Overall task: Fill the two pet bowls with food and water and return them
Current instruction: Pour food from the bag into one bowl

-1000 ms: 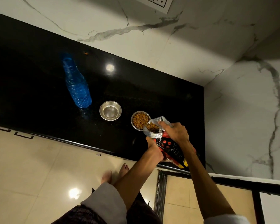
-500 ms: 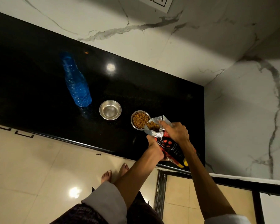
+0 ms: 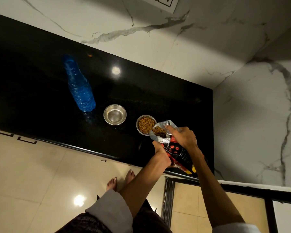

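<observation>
Both hands gripped a food bag [image 3: 176, 152] over the black counter [image 3: 40, 81], left hand [image 3: 160, 153] low, right hand [image 3: 183, 137] at its mouth, kibble bowl [image 3: 145, 124] at the bag's ten o'clock, empty bowl [image 3: 115, 114] at that bowl's nine o'clock, blue bottle [image 3: 80, 89] at ten o'clock beyond.

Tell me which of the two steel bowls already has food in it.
The right bowl, beside the food bag that both hands hold, is full of brown kibble. The left bowl, nearer the blue bottle, holds no kibble.
</observation>
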{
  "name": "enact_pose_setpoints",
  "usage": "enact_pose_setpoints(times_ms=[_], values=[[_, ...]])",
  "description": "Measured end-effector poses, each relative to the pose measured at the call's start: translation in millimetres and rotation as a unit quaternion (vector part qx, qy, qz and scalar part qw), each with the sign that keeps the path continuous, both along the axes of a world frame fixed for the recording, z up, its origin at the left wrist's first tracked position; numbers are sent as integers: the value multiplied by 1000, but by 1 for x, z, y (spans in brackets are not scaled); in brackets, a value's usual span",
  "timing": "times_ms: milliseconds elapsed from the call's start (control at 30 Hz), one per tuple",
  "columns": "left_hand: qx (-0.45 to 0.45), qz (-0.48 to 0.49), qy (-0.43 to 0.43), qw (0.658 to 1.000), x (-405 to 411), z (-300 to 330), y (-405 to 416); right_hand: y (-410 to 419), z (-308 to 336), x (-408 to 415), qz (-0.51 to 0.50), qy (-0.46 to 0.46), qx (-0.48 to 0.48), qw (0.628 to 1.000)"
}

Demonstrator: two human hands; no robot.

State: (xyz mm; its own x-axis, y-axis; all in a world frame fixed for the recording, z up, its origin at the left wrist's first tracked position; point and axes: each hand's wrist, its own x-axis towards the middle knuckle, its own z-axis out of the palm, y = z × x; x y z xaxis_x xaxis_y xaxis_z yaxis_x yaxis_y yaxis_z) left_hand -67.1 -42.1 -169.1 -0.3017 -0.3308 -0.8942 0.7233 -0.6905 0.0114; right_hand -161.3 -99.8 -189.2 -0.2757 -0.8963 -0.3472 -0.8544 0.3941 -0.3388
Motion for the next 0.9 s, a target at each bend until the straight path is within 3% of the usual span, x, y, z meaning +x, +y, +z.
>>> enact_pose_setpoints(times_ms=[667,900], values=[[4,27,-25,999,-6,0,5,11,-4,-5,-22,-20,-35,999],[-39,26,-8,999,-6,-1,5,13,-1,-6,-18,-29,-31,999]])
